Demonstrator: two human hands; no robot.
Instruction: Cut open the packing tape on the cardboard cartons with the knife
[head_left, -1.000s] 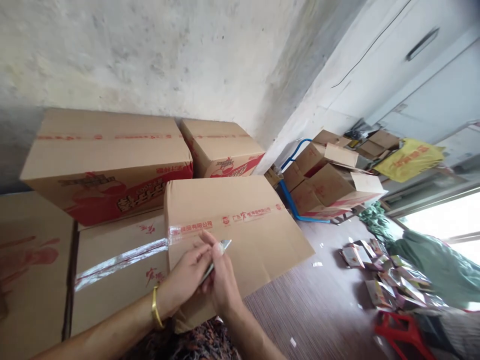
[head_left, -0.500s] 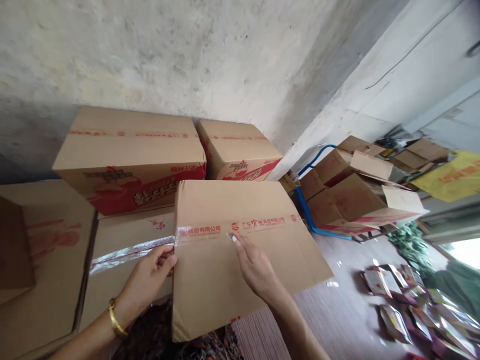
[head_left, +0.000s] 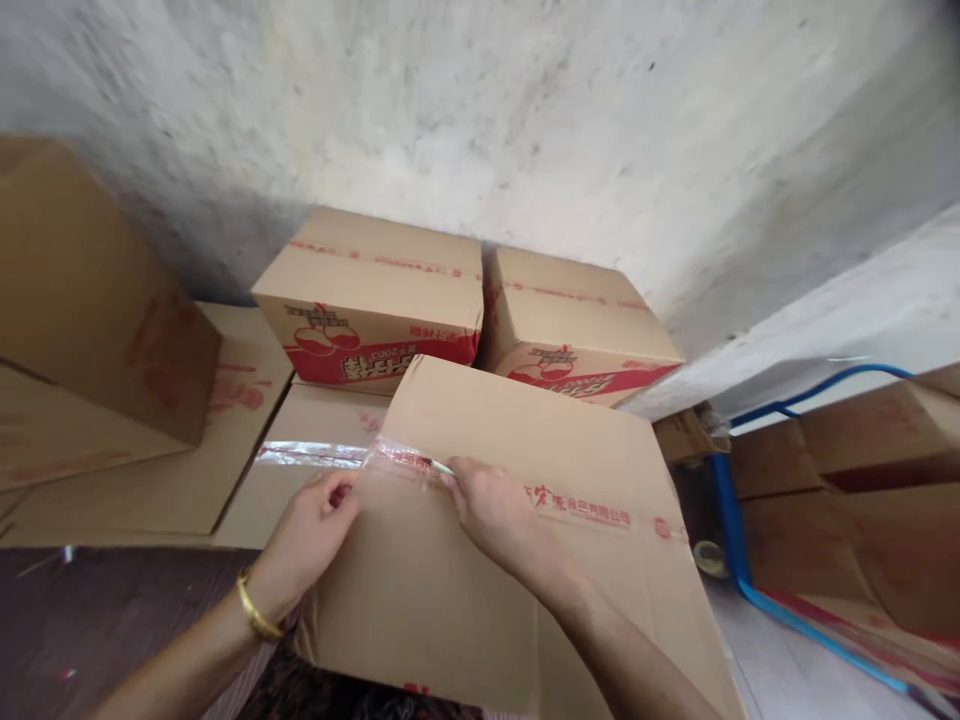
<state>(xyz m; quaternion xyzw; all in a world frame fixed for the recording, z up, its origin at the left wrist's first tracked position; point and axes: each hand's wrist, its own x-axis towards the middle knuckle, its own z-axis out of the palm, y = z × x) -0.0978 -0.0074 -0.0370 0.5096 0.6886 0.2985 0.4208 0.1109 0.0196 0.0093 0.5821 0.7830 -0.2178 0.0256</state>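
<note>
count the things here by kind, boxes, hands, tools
sealed boxes with red print: 3, the near box and two behind it
hands: 2, left and right
blades: 1, a small blade on the tape
bracelets: 1
blue carts: 1
total: 8

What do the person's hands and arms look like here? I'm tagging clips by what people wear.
Both hands are bare, no gloves. The left hand has a gold bangle round its wrist. The right hand shows no ring, watch or band. Both forearms are uncovered as far as the picture shows; no sleeves are in view.
</note>
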